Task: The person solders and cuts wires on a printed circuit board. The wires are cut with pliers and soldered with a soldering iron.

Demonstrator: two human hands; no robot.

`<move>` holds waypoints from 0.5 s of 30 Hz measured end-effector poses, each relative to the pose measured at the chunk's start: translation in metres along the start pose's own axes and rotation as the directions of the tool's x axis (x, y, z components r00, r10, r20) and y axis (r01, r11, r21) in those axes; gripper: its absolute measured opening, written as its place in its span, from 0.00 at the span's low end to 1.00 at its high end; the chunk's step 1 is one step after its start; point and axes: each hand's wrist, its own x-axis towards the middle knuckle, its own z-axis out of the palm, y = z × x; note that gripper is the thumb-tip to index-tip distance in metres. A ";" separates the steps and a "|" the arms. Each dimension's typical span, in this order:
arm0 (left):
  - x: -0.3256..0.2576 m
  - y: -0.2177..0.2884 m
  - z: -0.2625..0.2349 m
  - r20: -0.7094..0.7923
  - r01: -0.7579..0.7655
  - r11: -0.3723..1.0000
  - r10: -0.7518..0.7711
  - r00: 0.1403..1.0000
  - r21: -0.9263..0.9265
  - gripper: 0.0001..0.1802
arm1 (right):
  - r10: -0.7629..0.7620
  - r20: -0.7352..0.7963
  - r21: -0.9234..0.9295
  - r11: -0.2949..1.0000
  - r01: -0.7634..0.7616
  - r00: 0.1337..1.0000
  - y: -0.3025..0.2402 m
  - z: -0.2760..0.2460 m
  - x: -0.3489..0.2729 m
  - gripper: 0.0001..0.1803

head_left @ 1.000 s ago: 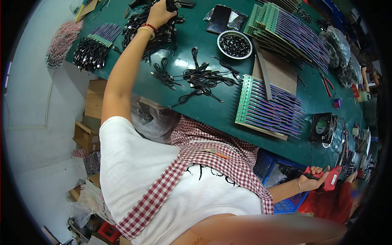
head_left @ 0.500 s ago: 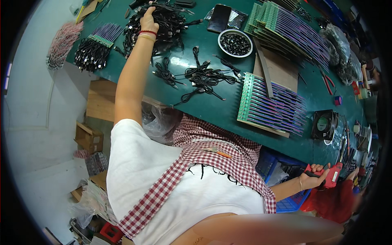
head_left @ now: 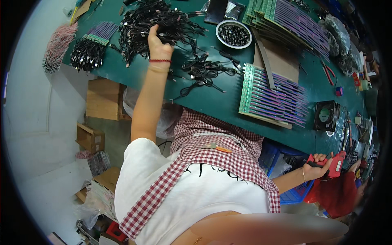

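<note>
- the left hand (head_left: 158,43) reaches up across the green counter (head_left: 220,108) and its grip is closed on strands from a big pile of black cables (head_left: 157,20), fingers buried among the wires.
- a red band sits around that wrist, just below the hand.
- the pile of black cables lies at the far left part of the counter, touching the hand; a smaller loose bunch of black cables (head_left: 204,71) lies just to the right of the forearm.
- the right hand (head_left: 317,165) is low at the right, off the counter's near edge, with its grip clenched around a red hand tool (head_left: 332,163).
- a round white bowl (head_left: 234,34) with small dark parts stands to the right of the big pile.
- a green rack of purple wires (head_left: 273,96) lies flat near the counter's front edge, well apart from both hands.
- another bundle of dark-tipped wires (head_left: 87,49) sits at the counter's left end.
- a small black fan (head_left: 325,115) rests right of the rack.
- cardboard boxes (head_left: 104,98) stand on the floor under the counter's left side.
</note>
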 end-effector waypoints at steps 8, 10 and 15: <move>-0.086 -0.030 -0.023 0.197 0.364 0.931 -0.352 0.915 -0.026 0.14 | 0.007 0.080 0.017 1.000 -0.008 0.997 0.004 0.002 0.003 0.16; -0.100 -0.010 -0.017 0.347 0.342 0.935 -0.353 0.869 0.095 0.18 | 0.010 0.083 0.014 1.000 -0.011 0.996 0.003 0.000 0.002 0.16; -0.138 0.022 -0.040 -0.030 0.170 0.939 -0.169 0.985 0.300 0.23 | 0.028 0.062 0.015 0.999 -0.029 0.998 0.006 -0.002 0.004 0.16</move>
